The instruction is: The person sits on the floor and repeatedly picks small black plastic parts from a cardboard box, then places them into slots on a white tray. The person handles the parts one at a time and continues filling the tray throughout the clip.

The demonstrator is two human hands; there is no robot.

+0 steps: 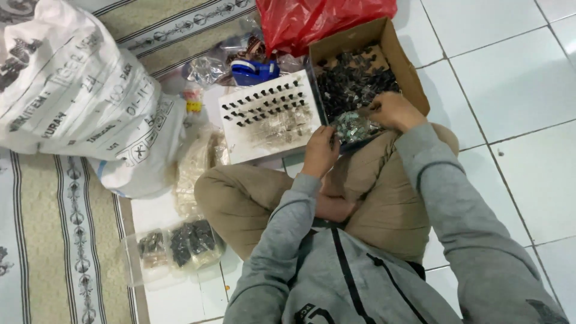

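I sit cross-legged on the floor. My left hand (320, 151) is closed on a small dark piece at the near edge of a white board (240, 144) that carries rows of small black parts. My right hand (393, 111) reaches into an open cardboard box (408, 63) filled with small black parts; its fingers are curled over a clump of clear, shiny pieces (354, 127) at the box's near end. Whether it grips any I cannot tell.
A big white printed sack (78, 90) lies at the left on a striped mat (54, 240). A red plastic bag (312, 21) and a blue tape dispenser (252, 71) sit behind the board. Clear bags of parts (174, 246) lie by my left knee. White tiles spread to the right.
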